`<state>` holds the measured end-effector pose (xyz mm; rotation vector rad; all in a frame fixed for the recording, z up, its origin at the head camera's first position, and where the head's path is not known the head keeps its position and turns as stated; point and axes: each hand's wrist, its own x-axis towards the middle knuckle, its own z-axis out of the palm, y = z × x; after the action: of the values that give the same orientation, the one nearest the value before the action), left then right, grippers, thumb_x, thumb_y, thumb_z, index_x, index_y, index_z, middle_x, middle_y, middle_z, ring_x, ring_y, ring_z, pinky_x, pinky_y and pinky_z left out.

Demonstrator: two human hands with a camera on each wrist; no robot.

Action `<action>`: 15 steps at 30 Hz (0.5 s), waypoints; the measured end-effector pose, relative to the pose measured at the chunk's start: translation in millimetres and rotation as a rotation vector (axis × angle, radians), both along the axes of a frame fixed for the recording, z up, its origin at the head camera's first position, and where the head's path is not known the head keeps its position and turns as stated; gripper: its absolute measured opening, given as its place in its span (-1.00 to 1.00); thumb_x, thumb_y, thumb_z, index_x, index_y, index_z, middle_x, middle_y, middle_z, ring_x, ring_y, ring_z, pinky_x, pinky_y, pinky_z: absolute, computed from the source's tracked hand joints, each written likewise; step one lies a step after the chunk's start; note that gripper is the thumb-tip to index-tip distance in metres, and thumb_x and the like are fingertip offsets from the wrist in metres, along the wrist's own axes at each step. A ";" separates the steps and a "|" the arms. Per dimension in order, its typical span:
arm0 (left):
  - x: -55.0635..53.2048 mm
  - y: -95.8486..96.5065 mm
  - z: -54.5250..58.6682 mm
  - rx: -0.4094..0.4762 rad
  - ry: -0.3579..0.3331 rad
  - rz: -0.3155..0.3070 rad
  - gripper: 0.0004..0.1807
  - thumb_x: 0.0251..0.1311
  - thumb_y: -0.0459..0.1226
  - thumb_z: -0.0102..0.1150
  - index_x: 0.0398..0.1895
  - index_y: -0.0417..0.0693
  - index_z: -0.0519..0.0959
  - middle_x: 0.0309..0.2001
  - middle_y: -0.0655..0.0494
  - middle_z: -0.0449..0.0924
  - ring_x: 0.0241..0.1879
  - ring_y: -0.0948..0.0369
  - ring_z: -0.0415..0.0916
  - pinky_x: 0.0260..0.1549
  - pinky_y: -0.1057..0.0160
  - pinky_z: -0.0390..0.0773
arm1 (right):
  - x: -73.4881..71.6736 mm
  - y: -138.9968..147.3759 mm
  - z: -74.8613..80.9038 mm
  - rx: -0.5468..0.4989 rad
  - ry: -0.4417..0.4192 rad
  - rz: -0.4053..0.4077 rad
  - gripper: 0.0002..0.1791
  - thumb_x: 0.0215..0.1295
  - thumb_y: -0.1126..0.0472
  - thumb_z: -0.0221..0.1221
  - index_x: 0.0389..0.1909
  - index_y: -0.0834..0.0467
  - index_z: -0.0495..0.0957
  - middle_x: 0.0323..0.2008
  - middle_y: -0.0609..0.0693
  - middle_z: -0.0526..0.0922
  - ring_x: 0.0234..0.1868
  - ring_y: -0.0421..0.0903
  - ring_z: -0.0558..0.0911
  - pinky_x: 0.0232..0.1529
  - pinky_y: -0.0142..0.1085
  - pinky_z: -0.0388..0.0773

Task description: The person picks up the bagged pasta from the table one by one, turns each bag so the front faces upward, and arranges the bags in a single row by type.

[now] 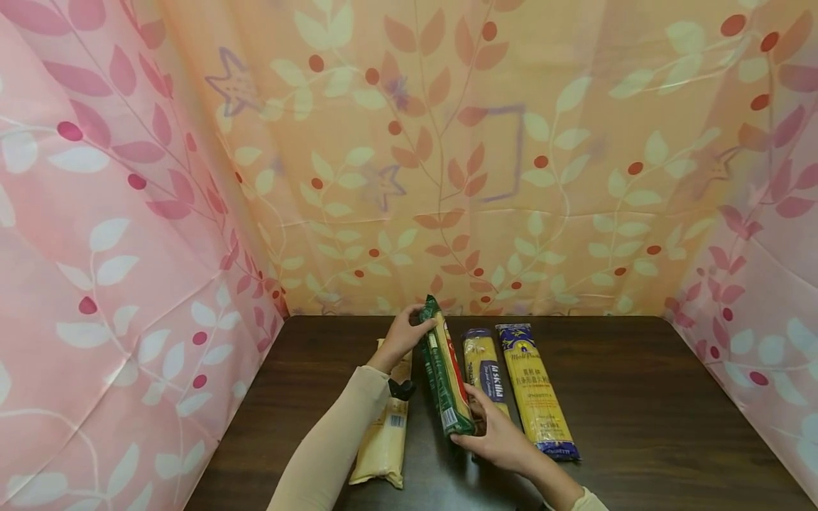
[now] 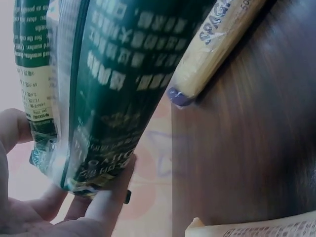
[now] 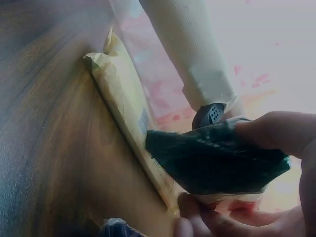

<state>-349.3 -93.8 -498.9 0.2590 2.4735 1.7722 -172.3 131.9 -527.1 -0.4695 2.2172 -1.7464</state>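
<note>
The right hand (image 1: 498, 436) is gripping the near end of a green packet (image 1: 441, 372) between its fingers, above a dark tabletop (image 1: 645, 404); the left hand (image 1: 404, 337) is pinching the far end. Much of the packet's print is blurring. Left of the fingers, a cream packet (image 1: 380, 451) is lying partly hidden by the left arm. Right of them, a purple-labelled packet (image 1: 488, 358) is lying partly covered, a blue-ended packet (image 1: 538, 394) beside it. Beyond the fingers, floral cloth (image 1: 447, 177) is hanging, cut off above.
</note>
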 end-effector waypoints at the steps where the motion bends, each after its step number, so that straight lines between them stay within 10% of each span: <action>1: -0.5 -0.5 0.0 0.004 -0.009 -0.008 -0.28 0.49 0.01 0.34 0.58 -0.08 0.38 0.51 -0.17 0.37 0.41 -0.15 0.42 0.25 -0.21 0.55 | -0.2 0.4 0.3 0.004 0.018 -0.005 0.09 0.35 0.22 0.48 0.68 0.34 -0.03 0.36 0.54 0.48 0.23 0.33 0.66 0.04 -0.05 0.69; 15: -1.5 -8.7 4.8 0.060 -0.064 -0.082 -0.17 0.56 0.12 0.19 0.67 -0.06 0.16 0.56 -0.21 0.23 0.39 -0.16 0.41 0.25 -0.35 0.50 | 0.9 -5.6 2.2 -0.172 0.029 -0.008 0.11 0.32 0.39 0.44 0.74 0.04 -0.01 0.32 0.43 0.23 0.22 0.30 0.62 -0.23 0.00 0.80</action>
<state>-350.8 -102.4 -494.2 0.2993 2.3344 1.7950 -171.4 126.3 -525.0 -0.5269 2.1001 -1.9556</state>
